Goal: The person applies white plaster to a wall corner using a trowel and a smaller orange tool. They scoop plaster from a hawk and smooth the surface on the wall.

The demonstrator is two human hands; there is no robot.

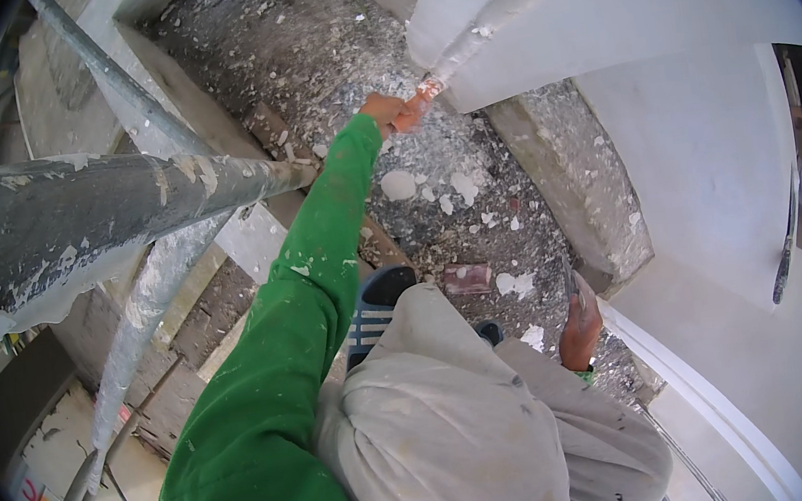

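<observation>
My left arm in a green sleeve stretches far forward. At its end my left hand [383, 112] is closed around an orange hand tool [418, 108], whose whitish, crusted far end meets the lower corner of the white wall [526, 48]. Its exact kind does not show. My right hand [580, 324] is low beside my right knee, near the wall's foot, with its fingers drawn together. A thin greyish edge shows by those fingertips, too little to name. A reddish, plaster-smeared block [467, 279] lies on the ground between my feet and the concrete ledge [576, 181].
Thick plaster-spattered poles [120, 213] cross the left side, close to my left arm. White plaster splats [399, 185] and rubble cover the dark ground. My sandalled foot [376, 313] stands there. At right, a dark bar [788, 241] hangs beside a wall opening.
</observation>
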